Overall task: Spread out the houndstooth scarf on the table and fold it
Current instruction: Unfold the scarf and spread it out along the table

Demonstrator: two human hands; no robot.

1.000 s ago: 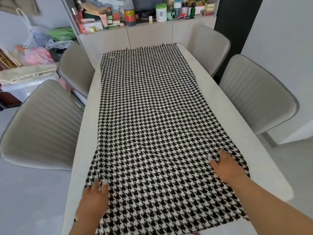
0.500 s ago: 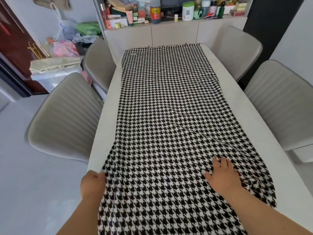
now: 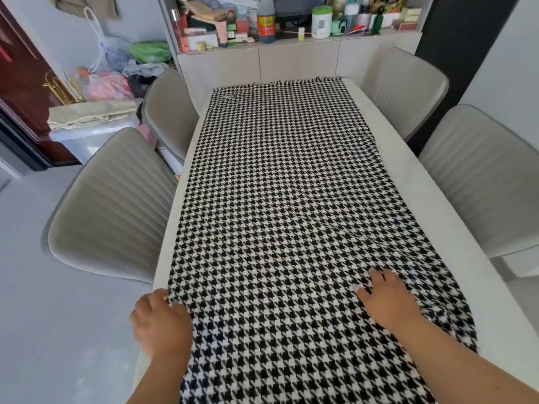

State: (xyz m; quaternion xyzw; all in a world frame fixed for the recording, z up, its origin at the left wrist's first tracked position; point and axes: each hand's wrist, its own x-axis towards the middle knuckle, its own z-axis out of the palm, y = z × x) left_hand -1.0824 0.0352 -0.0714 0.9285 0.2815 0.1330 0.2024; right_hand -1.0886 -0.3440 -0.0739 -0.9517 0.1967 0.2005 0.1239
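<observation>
Two bare hands work at the near end of a long pale grey worktop (image 3: 431,199), where a black-and-white houndstooth woven scarf (image 3: 280,199) lies spread lengthwise, its fringed far end reaching the worktop's far edge. The left hand (image 3: 162,322) sits at the scarf's near left edge by the worktop's corner, its grip curled with the fingers bent onto the cloth; whether it pinches the edge I cannot tell. The right hand (image 3: 386,298) lies flat on the scarf nearer its right border, grip spread, fingers pressing the fabric. A shallow diagonal crease runs through the cloth just beyond that hand. Four grey ribbed upholstered chairs (image 3: 116,205) stand along the worktop's two long sides, and a cluttered shelf of bottles and jars (image 3: 291,24) sits beyond.
</observation>
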